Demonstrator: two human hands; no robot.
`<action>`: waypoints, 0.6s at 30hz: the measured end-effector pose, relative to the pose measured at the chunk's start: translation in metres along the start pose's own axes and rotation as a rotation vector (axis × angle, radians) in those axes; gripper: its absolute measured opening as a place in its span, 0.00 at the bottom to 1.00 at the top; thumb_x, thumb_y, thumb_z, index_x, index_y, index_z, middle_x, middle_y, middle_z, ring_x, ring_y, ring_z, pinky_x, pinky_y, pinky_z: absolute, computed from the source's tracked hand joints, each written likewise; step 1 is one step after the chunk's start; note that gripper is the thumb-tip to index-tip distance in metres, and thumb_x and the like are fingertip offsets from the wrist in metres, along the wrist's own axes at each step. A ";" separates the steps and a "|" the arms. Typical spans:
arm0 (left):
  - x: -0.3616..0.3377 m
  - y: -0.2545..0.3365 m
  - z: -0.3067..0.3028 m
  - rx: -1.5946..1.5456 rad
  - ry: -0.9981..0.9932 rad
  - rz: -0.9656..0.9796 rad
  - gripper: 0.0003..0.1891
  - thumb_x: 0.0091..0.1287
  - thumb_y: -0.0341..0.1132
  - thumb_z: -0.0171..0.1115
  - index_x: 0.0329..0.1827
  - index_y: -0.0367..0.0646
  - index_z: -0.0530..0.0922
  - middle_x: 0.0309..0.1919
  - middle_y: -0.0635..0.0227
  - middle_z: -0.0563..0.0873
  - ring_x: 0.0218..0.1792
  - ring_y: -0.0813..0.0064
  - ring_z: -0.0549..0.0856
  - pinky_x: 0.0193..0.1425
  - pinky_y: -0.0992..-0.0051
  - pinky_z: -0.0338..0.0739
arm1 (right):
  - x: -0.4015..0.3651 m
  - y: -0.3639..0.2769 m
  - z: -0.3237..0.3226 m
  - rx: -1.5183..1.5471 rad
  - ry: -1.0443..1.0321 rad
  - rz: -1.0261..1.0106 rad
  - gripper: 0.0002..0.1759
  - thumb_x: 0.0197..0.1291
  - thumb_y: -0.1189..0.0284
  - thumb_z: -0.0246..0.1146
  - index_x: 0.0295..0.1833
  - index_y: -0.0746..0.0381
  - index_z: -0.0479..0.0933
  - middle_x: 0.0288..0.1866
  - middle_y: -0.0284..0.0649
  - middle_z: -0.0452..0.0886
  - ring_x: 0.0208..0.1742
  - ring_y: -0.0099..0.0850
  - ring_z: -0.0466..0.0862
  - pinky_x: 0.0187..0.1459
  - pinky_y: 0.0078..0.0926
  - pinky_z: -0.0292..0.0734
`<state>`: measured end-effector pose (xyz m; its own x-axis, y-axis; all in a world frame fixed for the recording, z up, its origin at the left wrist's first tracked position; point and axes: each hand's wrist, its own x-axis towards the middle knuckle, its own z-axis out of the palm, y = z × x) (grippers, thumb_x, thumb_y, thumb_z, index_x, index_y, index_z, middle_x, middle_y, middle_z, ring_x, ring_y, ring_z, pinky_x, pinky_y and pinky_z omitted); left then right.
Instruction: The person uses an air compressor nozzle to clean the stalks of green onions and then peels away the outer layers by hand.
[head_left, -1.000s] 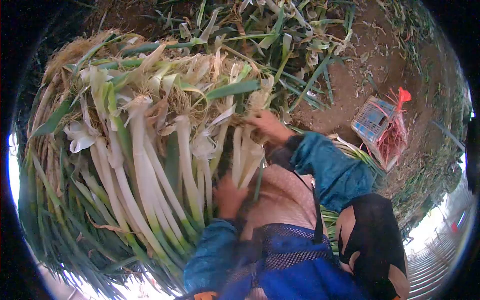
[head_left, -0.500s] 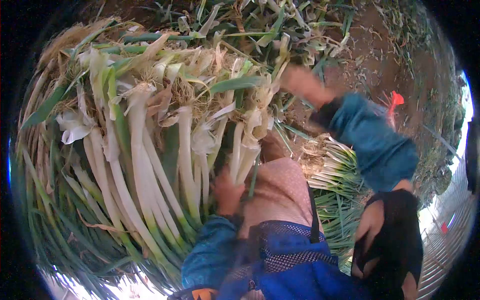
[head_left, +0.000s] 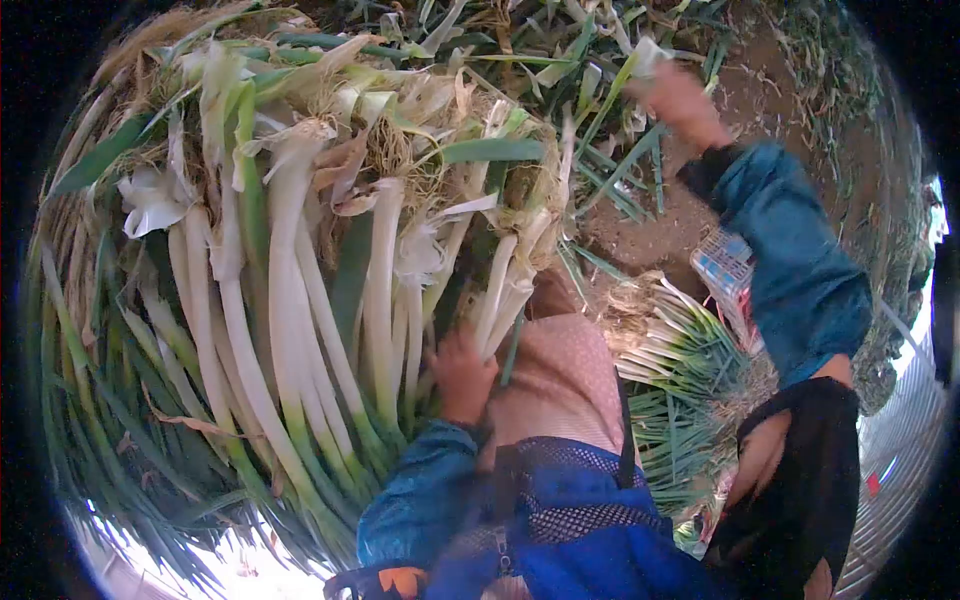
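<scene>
left hand [head_left: 464, 374] clasps leeks [head_left: 500, 300], fingers partly hidden; blurred right hand [head_left: 682, 100] seemingly pinches a pale leaf [head_left: 650, 57].

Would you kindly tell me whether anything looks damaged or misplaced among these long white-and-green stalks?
A torn, papery white sheath peels off the stalks at picture left; a flat green leaf lies crosswise over their hairy tan roots. Loose green leaf scraps litter the brown soil.

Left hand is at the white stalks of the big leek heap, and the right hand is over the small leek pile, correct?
Not quite: the head view shows the right hand over the leaf scraps, not the small leek pile. The left hand is indeed at the white stalks.
</scene>
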<state>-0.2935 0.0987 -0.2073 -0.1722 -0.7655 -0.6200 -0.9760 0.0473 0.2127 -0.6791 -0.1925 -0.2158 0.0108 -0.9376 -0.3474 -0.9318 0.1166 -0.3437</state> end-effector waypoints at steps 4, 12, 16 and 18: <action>0.001 0.004 0.003 0.070 0.016 0.008 0.43 0.46 0.46 0.68 0.66 0.40 0.62 0.51 0.54 0.76 0.51 0.57 0.76 0.57 0.56 0.68 | -0.069 -0.138 0.079 -0.143 -0.525 -0.321 0.26 0.43 0.47 0.62 0.34 0.60 0.81 0.27 0.40 0.82 0.34 0.44 0.83 0.33 0.45 0.74; -0.002 -0.004 0.023 -0.036 0.067 0.088 0.44 0.44 0.44 0.68 0.66 0.36 0.61 0.53 0.51 0.74 0.53 0.55 0.73 0.58 0.57 0.68 | -0.036 -0.083 0.126 -0.591 -0.342 -0.153 0.09 0.42 0.64 0.59 0.27 0.52 0.83 0.28 0.33 0.83 0.39 0.38 0.82 0.38 0.47 0.75; -0.002 0.001 0.016 -0.075 0.044 0.047 0.45 0.43 0.40 0.69 0.66 0.33 0.59 0.55 0.45 0.72 0.53 0.49 0.72 0.60 0.55 0.66 | 0.020 0.063 -0.037 -0.650 0.010 -0.203 0.09 0.53 0.65 0.57 0.30 0.58 0.74 0.32 0.42 0.79 0.36 0.41 0.81 0.31 0.40 0.74; -0.001 0.006 0.013 -0.078 0.017 0.035 0.46 0.43 0.38 0.69 0.66 0.32 0.58 0.55 0.43 0.71 0.53 0.47 0.72 0.60 0.54 0.66 | 0.012 0.045 -0.050 -0.636 -0.010 -0.125 0.11 0.53 0.62 0.58 0.32 0.59 0.75 0.33 0.43 0.79 0.37 0.43 0.81 0.34 0.42 0.74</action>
<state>-0.3011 0.1084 -0.2149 -0.2036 -0.7748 -0.5985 -0.9557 0.0246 0.2933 -0.7388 -0.2150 -0.1919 0.1338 -0.9281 -0.3475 -0.9563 -0.2128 0.2004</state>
